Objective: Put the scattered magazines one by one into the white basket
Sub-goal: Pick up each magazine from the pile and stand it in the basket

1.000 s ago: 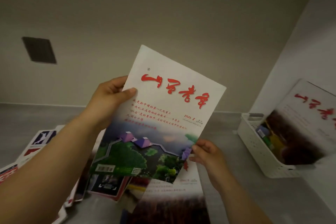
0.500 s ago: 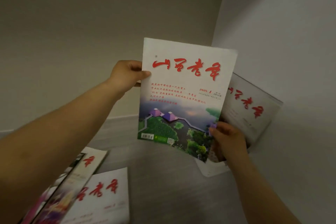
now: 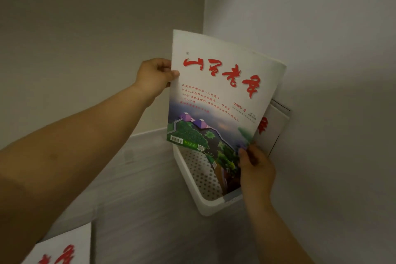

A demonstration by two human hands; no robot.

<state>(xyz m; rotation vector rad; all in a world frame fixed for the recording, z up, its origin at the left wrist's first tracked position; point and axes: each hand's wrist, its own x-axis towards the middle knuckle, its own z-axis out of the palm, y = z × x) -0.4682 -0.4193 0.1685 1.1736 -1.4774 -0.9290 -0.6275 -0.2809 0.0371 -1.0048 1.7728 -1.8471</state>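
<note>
I hold a magazine (image 3: 218, 100) with a white cover, red title and a green landscape picture upright over the white basket (image 3: 205, 201). My left hand (image 3: 153, 76) pinches its upper left edge, thumb on the cover. My right hand (image 3: 255, 167) grips its lower right corner. The magazine's bottom edge dips into the perforated basket, which stands on the grey surface against the right wall. Another magazine (image 3: 271, 128) with the same red title stands in the basket behind it, leaning on the wall.
A further magazine (image 3: 62, 248) lies on the grey surface at the lower left. Walls meet in a corner just behind the basket, and the right wall is close to my right hand.
The view has swung right and closer to the basket. Both hands carried the magazine rightward and down, so its lower edge now sits inside the basket in front of the leaning magazine.
</note>
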